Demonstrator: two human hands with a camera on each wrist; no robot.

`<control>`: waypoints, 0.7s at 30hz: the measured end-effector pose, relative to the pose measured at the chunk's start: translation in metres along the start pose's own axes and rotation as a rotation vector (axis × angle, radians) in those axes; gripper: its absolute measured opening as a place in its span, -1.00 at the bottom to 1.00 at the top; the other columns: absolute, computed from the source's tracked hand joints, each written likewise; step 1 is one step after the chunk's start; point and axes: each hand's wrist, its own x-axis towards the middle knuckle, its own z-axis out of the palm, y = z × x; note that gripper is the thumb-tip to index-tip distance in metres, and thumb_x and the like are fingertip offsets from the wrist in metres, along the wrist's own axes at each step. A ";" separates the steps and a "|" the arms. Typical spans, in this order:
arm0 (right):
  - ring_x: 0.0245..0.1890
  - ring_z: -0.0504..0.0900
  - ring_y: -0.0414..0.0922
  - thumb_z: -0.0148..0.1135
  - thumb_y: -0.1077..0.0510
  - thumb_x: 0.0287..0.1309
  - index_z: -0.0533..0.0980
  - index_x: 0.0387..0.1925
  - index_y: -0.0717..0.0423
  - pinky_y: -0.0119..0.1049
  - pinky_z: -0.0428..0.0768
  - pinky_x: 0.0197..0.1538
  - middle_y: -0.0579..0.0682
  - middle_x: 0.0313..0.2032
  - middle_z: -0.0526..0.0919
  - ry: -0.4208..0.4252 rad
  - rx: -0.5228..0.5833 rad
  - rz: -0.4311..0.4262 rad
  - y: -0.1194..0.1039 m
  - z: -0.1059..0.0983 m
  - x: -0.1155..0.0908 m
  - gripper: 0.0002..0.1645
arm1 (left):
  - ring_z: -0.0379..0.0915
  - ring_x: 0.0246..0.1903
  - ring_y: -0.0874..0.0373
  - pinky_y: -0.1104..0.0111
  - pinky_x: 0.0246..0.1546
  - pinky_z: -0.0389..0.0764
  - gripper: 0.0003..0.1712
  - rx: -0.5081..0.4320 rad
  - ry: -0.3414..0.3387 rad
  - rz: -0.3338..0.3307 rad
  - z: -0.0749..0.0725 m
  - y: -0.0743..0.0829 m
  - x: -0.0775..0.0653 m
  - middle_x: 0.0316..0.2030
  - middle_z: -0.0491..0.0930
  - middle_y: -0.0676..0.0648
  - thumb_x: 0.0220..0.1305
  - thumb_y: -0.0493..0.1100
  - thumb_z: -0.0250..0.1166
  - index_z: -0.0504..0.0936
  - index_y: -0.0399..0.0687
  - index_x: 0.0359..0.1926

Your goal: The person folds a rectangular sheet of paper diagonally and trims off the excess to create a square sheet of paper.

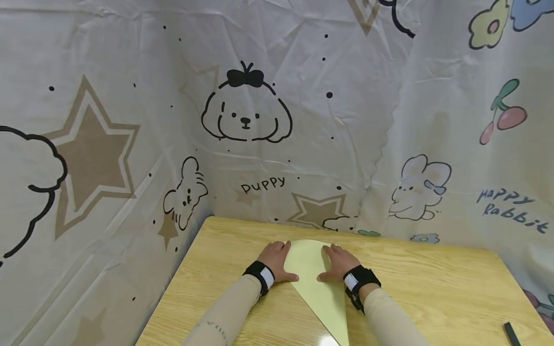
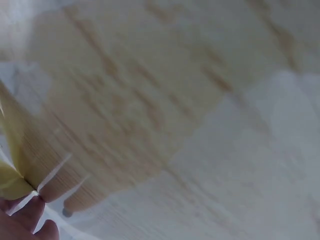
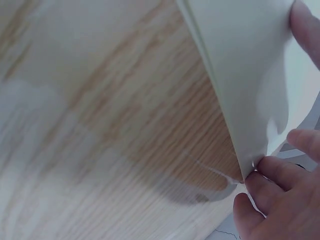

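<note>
A pale yellow paper (image 1: 309, 269) lies on the table between my hands, folded to a long wedge. Its rounded end faces the back and its narrow tip points toward me. My left hand (image 1: 277, 262) rests at the left edge, thumb over the paper. On the opposite edge is my right hand (image 1: 339, 263), thumb and fingers spread against the sheet. In the right wrist view, the paper (image 3: 240, 65) shows layered edges, with fingertips (image 3: 272, 172) right at its corner. The left wrist view catches fingers (image 2: 32, 212) beside a yellow corner (image 2: 12, 182).
The wood-grain table (image 1: 415, 288) ends at a printed cloth (image 1: 268, 158) hung along its back and left. A small black object (image 1: 511, 334) lies near the front right. Black straps (image 1: 361, 283) circle both wrists.
</note>
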 end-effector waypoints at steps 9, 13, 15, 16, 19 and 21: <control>0.46 0.33 0.43 0.69 -0.30 -0.11 0.37 0.45 0.37 0.29 0.36 0.45 0.51 0.46 0.32 0.011 0.033 -0.006 0.006 0.003 -0.001 0.28 | 0.24 0.54 -0.12 0.08 0.54 0.28 0.27 -0.021 -0.087 -0.024 -0.004 0.010 0.003 0.50 0.37 -0.25 -0.02 0.55 0.54 0.46 -0.25 0.46; 0.47 0.31 0.43 0.69 -0.32 -0.13 0.33 0.47 0.38 0.31 0.34 0.46 0.53 0.46 0.29 -0.006 0.035 0.001 0.000 -0.005 -0.003 0.33 | 0.33 0.48 -0.10 0.02 0.54 0.28 0.37 -0.016 -0.061 -0.005 -0.004 0.008 0.003 0.46 0.43 -0.20 -0.05 0.57 0.54 0.34 -0.20 0.56; 0.46 0.33 0.44 0.69 -0.33 -0.13 0.33 0.48 0.37 0.32 0.35 0.44 0.52 0.46 0.31 -0.012 0.032 0.009 -0.002 -0.007 -0.002 0.34 | 0.38 0.43 -0.09 0.01 0.52 0.29 0.42 -0.002 -0.045 0.004 -0.004 0.008 0.002 0.41 0.48 -0.17 -0.07 0.59 0.54 0.28 -0.17 0.60; 0.45 0.33 0.44 0.69 -0.34 -0.13 0.32 0.50 0.35 0.31 0.36 0.44 0.51 0.46 0.31 -0.013 0.030 0.014 -0.002 -0.006 -0.002 0.35 | 0.41 0.41 -0.09 0.01 0.52 0.30 0.43 0.001 -0.038 0.008 -0.004 0.008 0.002 0.38 0.50 -0.16 -0.08 0.59 0.53 0.26 -0.16 0.61; 0.44 0.36 0.45 0.70 -0.34 -0.13 0.31 0.53 0.31 0.31 0.41 0.41 0.49 0.47 0.32 -0.011 0.026 0.032 -0.002 -0.004 -0.001 0.37 | 0.44 0.35 -0.09 0.02 0.50 0.33 0.42 0.013 -0.024 0.012 -0.005 0.007 0.001 0.32 0.54 -0.14 -0.08 0.60 0.53 0.28 -0.13 0.60; 0.44 0.37 0.44 0.70 -0.33 -0.12 0.30 0.55 0.29 0.30 0.43 0.40 0.47 0.47 0.33 -0.004 0.022 0.037 0.000 -0.001 0.000 0.37 | 0.46 0.32 -0.10 0.02 0.47 0.35 0.39 0.011 -0.008 0.014 -0.006 0.008 0.001 0.28 0.56 -0.14 -0.10 0.59 0.55 0.33 -0.13 0.57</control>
